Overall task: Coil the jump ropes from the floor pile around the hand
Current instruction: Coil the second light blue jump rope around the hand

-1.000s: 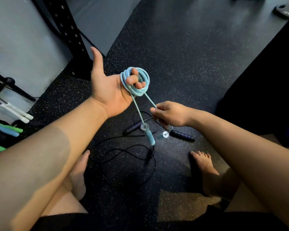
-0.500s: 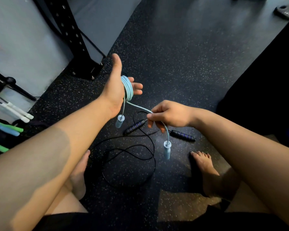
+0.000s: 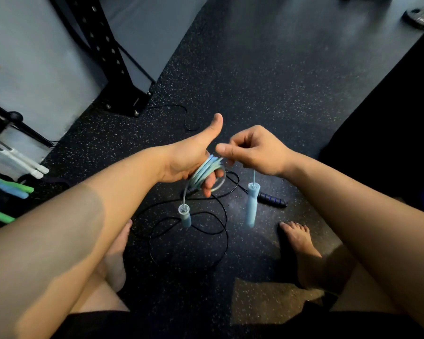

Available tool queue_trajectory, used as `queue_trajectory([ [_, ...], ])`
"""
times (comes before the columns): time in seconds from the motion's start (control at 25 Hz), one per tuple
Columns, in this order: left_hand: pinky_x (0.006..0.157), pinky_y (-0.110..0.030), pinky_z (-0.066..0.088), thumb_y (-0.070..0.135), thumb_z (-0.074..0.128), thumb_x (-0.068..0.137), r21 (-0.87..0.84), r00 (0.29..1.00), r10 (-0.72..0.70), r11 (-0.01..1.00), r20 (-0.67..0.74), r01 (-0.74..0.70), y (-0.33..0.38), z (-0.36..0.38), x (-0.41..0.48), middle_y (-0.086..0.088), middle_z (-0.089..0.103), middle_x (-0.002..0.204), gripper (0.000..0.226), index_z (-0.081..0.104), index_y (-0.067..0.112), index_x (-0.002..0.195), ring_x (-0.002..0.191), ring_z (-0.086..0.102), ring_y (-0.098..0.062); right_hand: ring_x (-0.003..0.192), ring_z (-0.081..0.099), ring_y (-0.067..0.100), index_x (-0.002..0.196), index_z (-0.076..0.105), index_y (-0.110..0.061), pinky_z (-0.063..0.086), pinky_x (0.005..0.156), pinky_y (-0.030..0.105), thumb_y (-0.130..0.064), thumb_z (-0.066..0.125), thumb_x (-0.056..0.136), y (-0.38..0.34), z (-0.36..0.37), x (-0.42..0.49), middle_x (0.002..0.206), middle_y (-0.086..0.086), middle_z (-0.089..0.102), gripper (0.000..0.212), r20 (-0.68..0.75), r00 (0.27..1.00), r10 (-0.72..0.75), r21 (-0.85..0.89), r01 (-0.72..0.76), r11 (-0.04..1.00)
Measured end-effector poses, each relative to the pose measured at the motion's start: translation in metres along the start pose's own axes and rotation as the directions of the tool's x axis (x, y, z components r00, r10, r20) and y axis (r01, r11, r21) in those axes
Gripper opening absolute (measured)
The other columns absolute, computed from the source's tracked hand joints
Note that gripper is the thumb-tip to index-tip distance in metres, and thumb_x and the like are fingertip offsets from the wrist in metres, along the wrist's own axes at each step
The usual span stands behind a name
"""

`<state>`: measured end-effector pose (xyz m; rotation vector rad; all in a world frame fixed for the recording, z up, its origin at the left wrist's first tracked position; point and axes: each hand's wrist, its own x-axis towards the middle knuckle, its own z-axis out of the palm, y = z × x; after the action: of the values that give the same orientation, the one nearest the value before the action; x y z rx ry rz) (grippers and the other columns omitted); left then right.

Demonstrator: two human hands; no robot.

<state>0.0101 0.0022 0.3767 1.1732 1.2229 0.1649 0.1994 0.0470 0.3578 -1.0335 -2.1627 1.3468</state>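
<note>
- The light blue jump rope [image 3: 203, 171] is in the middle of the frame. Most of it sits in loops around the fingers of the left hand [image 3: 181, 162].
- The left hand has its thumb sticking up. Its fingers bend down through the loops and keep them from sliding off.
- The right hand [image 3: 257, 152] is just beside it and pinches the loose end of the rope between thumb and fingers.
- One blue handle [image 3: 251, 206] hangs under the right hand, and the other blue handle [image 3: 185, 216] hangs under the left hand.
- I think this rope is nearly all wound up, with only the short end left.
- The next move probably needs the right hand to bring that last bit around the loops, or tuck it in, without letting them slip.
- The black jump rope [image 3: 272, 200] lies loose on the floor [image 3: 255, 81] under the hands, so it likely comes after.
- The loops are blurry, so I cannot count them.
- The left fingertips are partly hidden by the rope.
- One end of the black rope is hidden behind the hands.
- More coloured handles [image 3: 12, 189] are cut off at the left edge.
</note>
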Motion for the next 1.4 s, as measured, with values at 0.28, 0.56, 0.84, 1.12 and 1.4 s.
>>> queue_trajectory([
  [0.28, 0.082, -0.033, 0.055, 0.099, -0.012, 0.062, -0.458, 0.957, 0.243, 0.877, 0.161, -0.146, 0.011, -0.011, -0.018, 0.003, 0.033, 0.035, 0.111, 0.056, 0.012, 0.061, 0.039, 0.048, -0.022, 0.050, 0.039, 0.017, 0.054, 0.042, -0.015, 0.038, 0.056, 0.032, -0.047, 0.042, 0.104, 0.007, 0.002, 0.007, 0.048, -0.001, 0.043, 0.060, -0.240, 0.961, 0.135, 0.148, -0.101, 0.984],
  [0.56, 0.101, -0.032, 0.042, 0.103, 0.004, 0.064, -0.762, 0.894, 0.405, 0.513, -0.191, -0.396, 0.010, -0.017, -0.015, 0.001, 0.045, 0.051, 0.111, 0.057, 0.008, 0.082, 0.060, 0.052, -0.023, 0.063, 0.042, 0.024, 0.080, 0.055, 0.009, 0.037, 0.069, 0.041, -0.031, 0.052, 0.098, 0.014, 0.010, 0.007, 0.067, 0.015, 0.048, 0.044, -0.022, 0.989, 0.149, 0.306, -0.136, 0.942],
  [0.84, 0.084, -0.033, 0.045, 0.097, 0.015, 0.077, -0.719, 0.872, 0.279, 0.492, -0.403, -0.490, 0.011, -0.013, -0.009, -0.002, 0.047, 0.056, 0.098, 0.057, 0.008, 0.079, 0.064, 0.053, -0.023, 0.066, 0.060, 0.029, 0.120, 0.057, 0.001, 0.052, 0.066, 0.039, -0.003, 0.053, 0.091, 0.003, 0.015, 0.002, 0.077, 0.019, 0.064, 0.030, 0.222, 0.959, 0.179, 0.512, -0.270, 0.816],
  [1.12, 0.073, -0.027, 0.052, 0.093, 0.005, 0.081, -0.591, 0.933, 0.193, 0.729, -0.305, -0.344, 0.012, -0.014, -0.010, 0.005, 0.023, 0.035, 0.095, 0.051, 0.013, 0.062, 0.036, 0.027, -0.018, 0.077, 0.067, 0.031, 0.147, 0.043, -0.020, 0.059, 0.063, 0.038, -0.045, 0.043, 0.102, 0.002, 0.024, 0.005, 0.122, 0.010, 0.065, 0.051, 0.112, 0.990, 0.088, 0.612, -0.138, 0.779],
  [1.4, 0.072, -0.030, 0.050, 0.090, 0.011, 0.085, -0.523, 0.909, 0.127, 0.783, -0.396, -0.337, -0.001, -0.024, -0.021, 0.004, 0.025, 0.033, 0.093, 0.051, 0.009, 0.064, 0.032, 0.025, -0.017, 0.052, 0.061, 0.012, 0.106, 0.066, -0.018, 0.048, 0.060, 0.030, -0.028, 0.050, 0.103, -0.017, 0.042, 0.016, 0.068, -0.008, 0.066, 0.019, 0.066, 0.980, 0.189, 0.638, -0.187, 0.747],
])
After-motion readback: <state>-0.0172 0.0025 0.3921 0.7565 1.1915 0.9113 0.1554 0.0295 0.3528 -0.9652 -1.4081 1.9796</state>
